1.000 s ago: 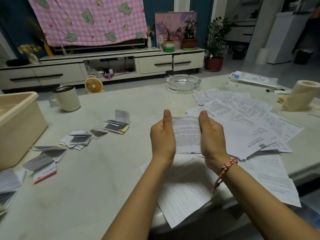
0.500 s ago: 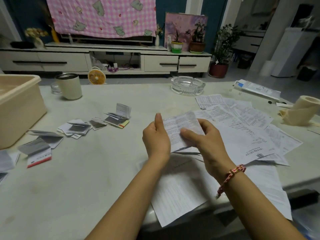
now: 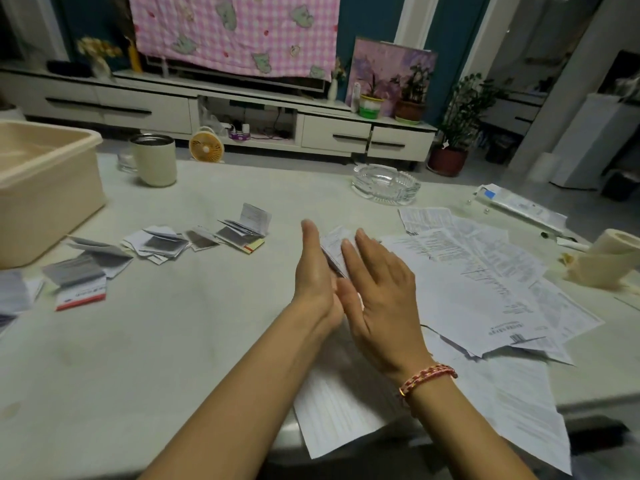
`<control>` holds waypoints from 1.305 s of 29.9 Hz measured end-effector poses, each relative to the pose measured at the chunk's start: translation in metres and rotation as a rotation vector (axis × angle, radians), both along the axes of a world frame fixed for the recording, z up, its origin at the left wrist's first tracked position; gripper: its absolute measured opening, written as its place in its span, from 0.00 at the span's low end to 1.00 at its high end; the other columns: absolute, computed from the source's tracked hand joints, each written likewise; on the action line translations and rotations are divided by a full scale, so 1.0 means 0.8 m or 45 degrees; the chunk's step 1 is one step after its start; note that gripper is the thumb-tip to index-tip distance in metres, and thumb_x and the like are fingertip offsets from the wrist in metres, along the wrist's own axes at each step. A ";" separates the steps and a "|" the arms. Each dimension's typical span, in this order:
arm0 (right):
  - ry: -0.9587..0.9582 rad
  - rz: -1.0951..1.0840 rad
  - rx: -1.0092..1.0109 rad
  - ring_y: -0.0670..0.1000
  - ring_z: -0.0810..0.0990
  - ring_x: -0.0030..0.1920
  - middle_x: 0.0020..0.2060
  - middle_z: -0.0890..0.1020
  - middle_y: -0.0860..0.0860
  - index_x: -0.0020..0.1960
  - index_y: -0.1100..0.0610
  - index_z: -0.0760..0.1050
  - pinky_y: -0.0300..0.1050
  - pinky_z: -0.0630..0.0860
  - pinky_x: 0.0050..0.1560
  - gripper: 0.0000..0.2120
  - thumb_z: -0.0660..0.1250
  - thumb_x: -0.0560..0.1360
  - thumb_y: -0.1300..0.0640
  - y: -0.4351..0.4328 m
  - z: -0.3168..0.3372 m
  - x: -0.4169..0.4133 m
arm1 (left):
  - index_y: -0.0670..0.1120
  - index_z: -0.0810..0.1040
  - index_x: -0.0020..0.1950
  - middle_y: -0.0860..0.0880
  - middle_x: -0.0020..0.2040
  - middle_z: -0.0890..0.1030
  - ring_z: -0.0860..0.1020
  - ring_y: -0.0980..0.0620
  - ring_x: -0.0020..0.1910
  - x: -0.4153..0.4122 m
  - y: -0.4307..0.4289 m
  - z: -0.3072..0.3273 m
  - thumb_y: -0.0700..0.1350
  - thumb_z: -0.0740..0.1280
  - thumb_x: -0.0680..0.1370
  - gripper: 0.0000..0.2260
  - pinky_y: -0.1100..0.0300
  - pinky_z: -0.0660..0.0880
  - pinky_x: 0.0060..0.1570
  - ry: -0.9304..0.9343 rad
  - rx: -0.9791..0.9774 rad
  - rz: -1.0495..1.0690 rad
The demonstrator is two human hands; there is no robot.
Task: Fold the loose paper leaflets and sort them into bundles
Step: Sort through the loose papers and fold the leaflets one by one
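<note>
A folded printed leaflet (image 3: 333, 243) stands on edge between my two palms above the middle of the table. My left hand (image 3: 313, 271) presses it from the left with straight fingers. My right hand (image 3: 379, 294) lies flat against its other side, fingers straight. Only the leaflet's top edge shows between the hands. Loose unfolded leaflets (image 3: 485, 278) spread over the table to the right. Another sheet (image 3: 339, 410) hangs over the near edge under my arms. Small folded bundles (image 3: 239, 233) (image 3: 162, 244) (image 3: 79, 282) lie in a row to the left.
A beige plastic tub (image 3: 52, 188) stands at the far left, with a cream mug (image 3: 156, 161) behind the bundles. A glass ashtray (image 3: 386, 185) sits at the back. A long white box (image 3: 519, 206) and a paper roll (image 3: 609, 261) lie at the right.
The leaflet was held open flat between both hands, then bent over. Now the palms have come together with it pressed between them, and the view has shifted left.
</note>
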State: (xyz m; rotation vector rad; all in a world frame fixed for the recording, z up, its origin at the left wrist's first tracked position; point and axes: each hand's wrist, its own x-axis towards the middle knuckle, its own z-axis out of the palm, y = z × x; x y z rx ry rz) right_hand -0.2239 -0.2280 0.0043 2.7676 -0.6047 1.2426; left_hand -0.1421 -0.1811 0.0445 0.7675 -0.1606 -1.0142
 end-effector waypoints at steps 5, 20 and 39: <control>-0.069 0.149 0.270 0.47 0.61 0.70 0.70 0.68 0.51 0.68 0.56 0.71 0.42 0.55 0.69 0.23 0.49 0.81 0.46 0.006 -0.004 0.003 | 0.37 0.75 0.59 0.42 0.47 0.82 0.81 0.48 0.43 0.005 -0.001 -0.010 0.45 0.59 0.81 0.13 0.56 0.80 0.45 -0.031 0.035 0.119; -0.144 0.341 1.762 0.50 0.78 0.24 0.28 0.78 0.54 0.46 0.66 0.74 0.38 0.74 0.25 0.01 0.66 0.74 0.68 0.003 0.050 0.004 | 0.44 0.76 0.34 0.48 0.30 0.77 0.75 0.49 0.32 0.044 0.018 -0.015 0.53 0.67 0.76 0.15 0.56 0.76 0.37 -0.826 0.320 0.300; -0.785 -0.317 1.130 0.48 0.61 0.24 0.21 0.63 0.49 0.25 0.58 0.60 0.33 0.64 0.26 0.27 0.65 0.74 0.44 0.013 0.035 0.062 | 0.42 0.74 0.30 0.48 0.23 0.70 0.61 0.49 0.24 0.011 0.009 -0.033 0.54 0.61 0.76 0.20 0.66 0.54 0.23 -1.832 0.380 1.109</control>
